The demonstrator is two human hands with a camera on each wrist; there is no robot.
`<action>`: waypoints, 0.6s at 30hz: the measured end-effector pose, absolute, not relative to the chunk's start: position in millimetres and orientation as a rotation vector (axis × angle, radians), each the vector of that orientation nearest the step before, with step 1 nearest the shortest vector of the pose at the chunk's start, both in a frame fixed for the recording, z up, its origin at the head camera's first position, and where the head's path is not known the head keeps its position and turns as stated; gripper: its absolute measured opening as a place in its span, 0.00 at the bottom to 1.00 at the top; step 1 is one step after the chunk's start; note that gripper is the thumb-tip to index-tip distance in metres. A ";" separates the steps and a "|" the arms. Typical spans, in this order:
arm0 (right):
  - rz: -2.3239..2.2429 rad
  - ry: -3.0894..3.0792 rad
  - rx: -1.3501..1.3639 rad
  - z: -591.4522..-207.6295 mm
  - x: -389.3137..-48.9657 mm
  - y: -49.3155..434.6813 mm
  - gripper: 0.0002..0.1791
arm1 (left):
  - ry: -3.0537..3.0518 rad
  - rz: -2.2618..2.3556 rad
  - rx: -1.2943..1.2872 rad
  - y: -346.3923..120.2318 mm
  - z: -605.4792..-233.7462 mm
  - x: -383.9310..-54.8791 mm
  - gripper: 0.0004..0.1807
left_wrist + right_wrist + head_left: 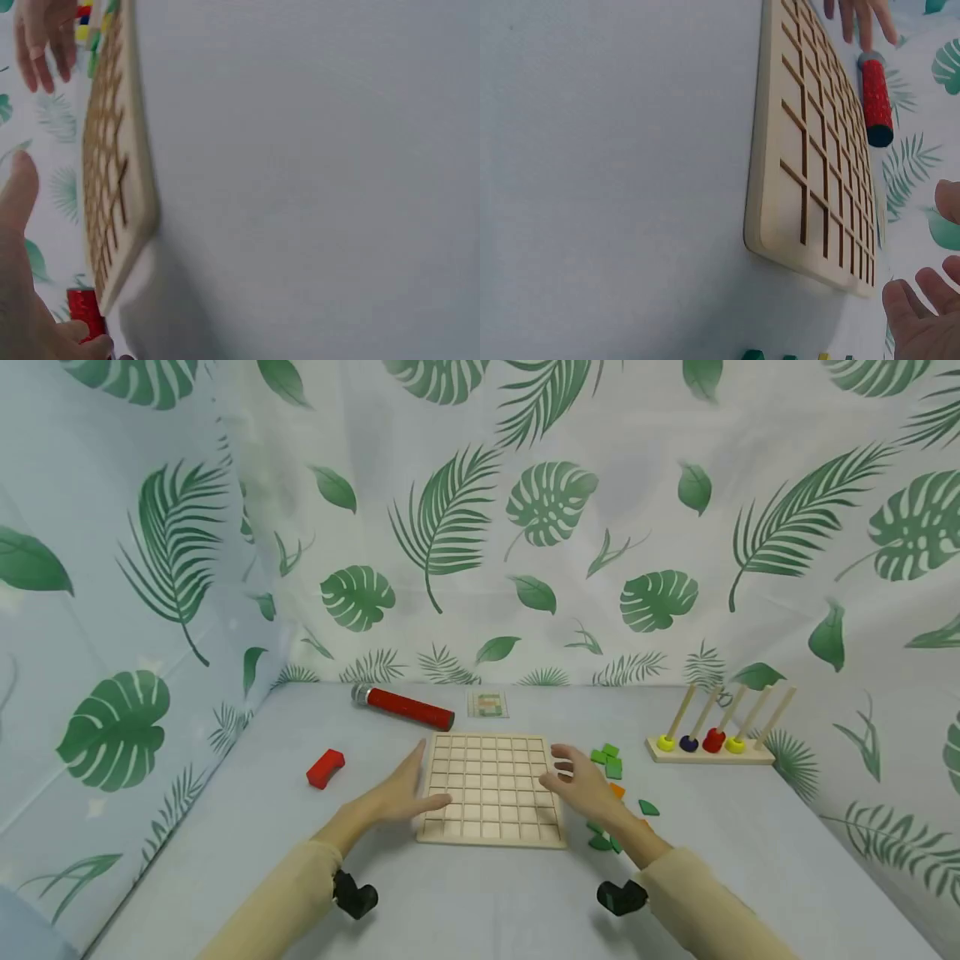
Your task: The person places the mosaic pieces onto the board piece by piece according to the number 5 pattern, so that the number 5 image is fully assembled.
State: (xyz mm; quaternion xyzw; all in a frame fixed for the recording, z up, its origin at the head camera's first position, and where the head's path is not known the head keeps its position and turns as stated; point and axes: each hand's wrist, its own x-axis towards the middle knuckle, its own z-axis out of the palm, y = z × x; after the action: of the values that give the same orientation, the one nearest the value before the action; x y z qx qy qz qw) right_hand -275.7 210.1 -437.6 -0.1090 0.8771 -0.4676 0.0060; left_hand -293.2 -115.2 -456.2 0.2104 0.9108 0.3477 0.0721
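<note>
A square wooden grid board (495,842) lies on the table in front of me, its cells bare. Beside its left edge is my left hand (397,792), thumb stretched over the board's near left cells and fingers pointing away from me. My right hand (587,783) hovers at the opposite edge, fingers loosely bent, with nothing held. The right wrist view shows the board's raised rim (759,217) with the right fingers (939,289) apart from it. In the left wrist view, the left thumb (21,187) stands clear of the board's side.
Several green pieces (613,768) and orange ones lie right of the board, partly behind my right arm. A peg stand (712,758) with coloured beads is at the far right. A red tube (408,707) and a patterned card (487,704) lie behind the board, a red block (326,768) to its left.
</note>
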 end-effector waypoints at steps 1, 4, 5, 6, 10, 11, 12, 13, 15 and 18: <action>-1.440 2.772 -0.349 -437.8 -277.4 211.0 0.36 | 2.750 1.013 0.640 -115.4 -458.8 -292.4 0.59; -1.373 2.849 -0.369 -439.7 -284.6 216.0 0.31 | 2.781 0.925 0.643 -116.9 -466.3 -287.7 0.62; -1.355 2.873 -0.364 -440.8 -287.7 218.0 0.30 | 2.785 0.904 0.628 -117.8 -468.2 -285.2 0.62; -1.339 2.896 -0.362 -441.6 -290.8 220.8 0.28 | 2.794 0.882 0.620 -118.4 -470.4 -283.2 0.63; -1.287 2.974 -0.341 -441.2 -303.1 235.4 0.24 | 2.824 0.810 0.614 -118.3 -476.7 -275.0 0.67; -1.268 2.999 -0.337 -440.7 -305.6 239.4 0.23 | 2.830 0.794 0.620 -118.1 -477.8 -273.1 0.68; -1.246 3.020 -0.323 -440.2 -307.7 243.5 0.23 | 2.841 0.774 0.636 -118.0 -479.2 -271.6 0.69; -1.221 3.044 -0.309 -440.1 -309.8 247.5 0.22 | 2.847 0.756 0.650 -117.8 -480.2 -269.9 0.69; -1.168 3.082 -0.271 -440.9 -313.4 255.5 0.22 | 2.854 0.735 0.677 -117.6 -482.2 -267.4 0.70; -1.109 3.113 -0.223 -444.5 -319.2 265.3 0.20 | 2.870 0.737 0.702 -117.5 -484.7 -265.5 0.70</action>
State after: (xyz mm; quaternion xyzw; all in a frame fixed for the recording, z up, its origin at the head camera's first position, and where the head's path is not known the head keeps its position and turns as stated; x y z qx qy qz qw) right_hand -319.2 265.3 -444.5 -0.0670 0.9365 -0.3335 -0.0853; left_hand -265.5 -117.5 -484.7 0.2301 0.9414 0.2418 0.0480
